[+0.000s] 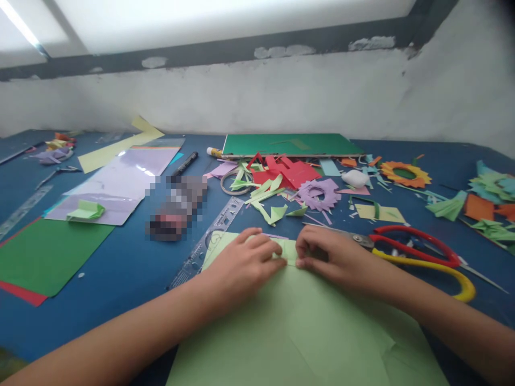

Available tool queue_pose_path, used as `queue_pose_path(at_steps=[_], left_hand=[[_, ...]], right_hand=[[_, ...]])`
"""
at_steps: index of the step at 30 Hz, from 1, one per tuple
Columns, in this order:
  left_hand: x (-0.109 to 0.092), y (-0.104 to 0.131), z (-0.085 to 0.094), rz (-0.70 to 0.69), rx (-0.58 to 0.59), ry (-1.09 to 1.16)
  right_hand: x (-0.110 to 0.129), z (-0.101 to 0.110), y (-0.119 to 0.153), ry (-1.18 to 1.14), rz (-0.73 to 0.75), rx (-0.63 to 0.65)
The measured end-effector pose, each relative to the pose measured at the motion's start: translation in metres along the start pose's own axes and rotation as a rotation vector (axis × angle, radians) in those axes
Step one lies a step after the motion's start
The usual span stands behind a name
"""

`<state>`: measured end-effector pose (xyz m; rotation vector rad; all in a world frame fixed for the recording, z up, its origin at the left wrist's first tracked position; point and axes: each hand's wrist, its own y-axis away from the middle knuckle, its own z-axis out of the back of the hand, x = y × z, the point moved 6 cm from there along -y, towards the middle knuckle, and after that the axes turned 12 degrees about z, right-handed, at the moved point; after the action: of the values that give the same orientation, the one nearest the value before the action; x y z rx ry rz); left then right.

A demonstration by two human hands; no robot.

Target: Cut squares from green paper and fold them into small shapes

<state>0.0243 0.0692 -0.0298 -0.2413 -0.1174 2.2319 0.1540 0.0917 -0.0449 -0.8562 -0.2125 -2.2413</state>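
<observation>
A large sheet of light green paper [281,327] lies in front of me, its near part creased. At its far edge my left hand [251,260] is closed, thumb and fingertips pinching a narrow strip of the paper. Close beside it my right hand [328,252] pinches the same edge, thumb against curled fingers, with a small gap between the hands. A clear plastic ruler [205,241] rests partly beside the sheet's far left corner. Scissors [418,252] with one red and one yellow handle lie by my right forearm, which hides part of them.
Paper scraps, a purple paper ring [319,194], an orange paper ring [388,174] and a tape roll [227,187] lie beyond my hands. Behind them is a green board [289,145]. Leftward lie a black marker [185,165], purple sheets [124,171] and green paper [52,254].
</observation>
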Motion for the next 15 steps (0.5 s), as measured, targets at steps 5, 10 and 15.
queue_pose_path(at_steps=[5,10,15], left_hand=[[-0.024,0.008,-0.007,-0.025,0.019,-0.211],[-0.023,0.006,-0.008,-0.022,0.132,-0.199],[-0.016,0.007,-0.001,0.034,0.151,-0.229]], right_hand=[[0.01,-0.006,0.0,0.142,0.027,-0.043],[0.011,-0.01,-0.001,0.283,-0.021,-0.113],[0.005,-0.007,0.001,0.107,-0.002,-0.104]])
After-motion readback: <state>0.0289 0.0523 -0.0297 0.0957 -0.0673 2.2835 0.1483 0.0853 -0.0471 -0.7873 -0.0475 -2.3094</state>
